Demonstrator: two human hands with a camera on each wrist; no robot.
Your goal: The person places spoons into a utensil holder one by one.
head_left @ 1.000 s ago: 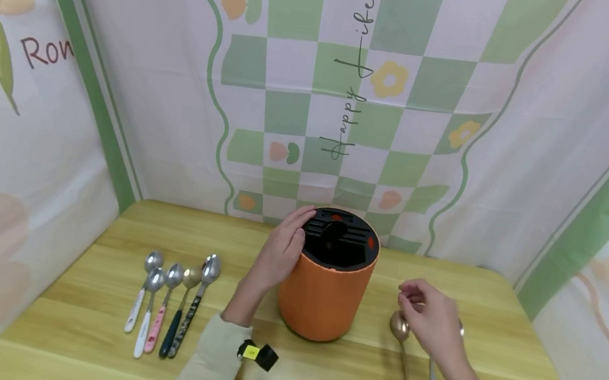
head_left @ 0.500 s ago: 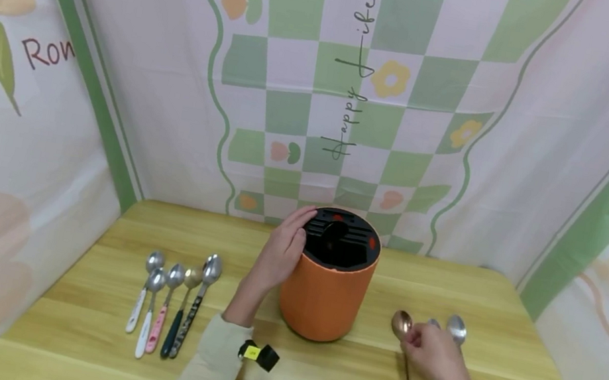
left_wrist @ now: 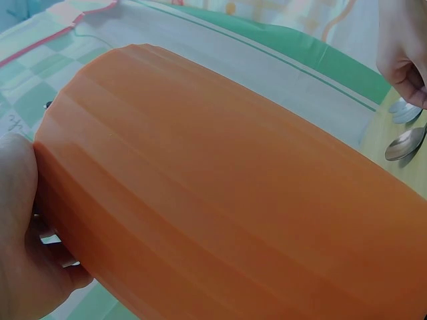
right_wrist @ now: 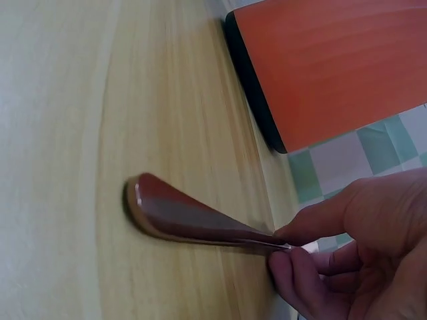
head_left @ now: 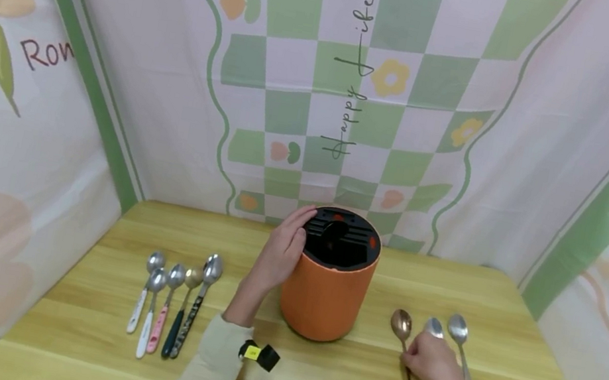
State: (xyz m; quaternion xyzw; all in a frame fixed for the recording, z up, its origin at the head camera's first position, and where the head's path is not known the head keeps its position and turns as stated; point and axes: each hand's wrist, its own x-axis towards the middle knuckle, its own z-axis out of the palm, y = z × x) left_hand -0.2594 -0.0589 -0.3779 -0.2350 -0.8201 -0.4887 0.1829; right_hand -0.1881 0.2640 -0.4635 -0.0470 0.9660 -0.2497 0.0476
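An orange utensil holder (head_left: 323,304) with a black slotted top stands on the table. My left hand (head_left: 282,250) grips its upper left side, fingers along the rim and thumb at the near side. At the right lies a long copper-coloured spoon (head_left: 401,325), bowl toward the back. My right hand (head_left: 433,363) pinches its handle (right_wrist: 187,213) between thumb and fingertips, just below the bowl. Two silver spoons lie beside it, one (head_left: 435,327) partly hidden under the hand, the other (head_left: 458,328) farther right.
Several spoons with patterned or coloured handles, among them a pink-handled spoon (head_left: 157,329), lie in a row at the left of the wooden table (head_left: 76,326). A printed cloth (head_left: 317,111) hangs behind the table's back edge.
My right hand has come down and toward me from above the spoons to the copper spoon's handle and pinches it. My left hand stays at the holder.
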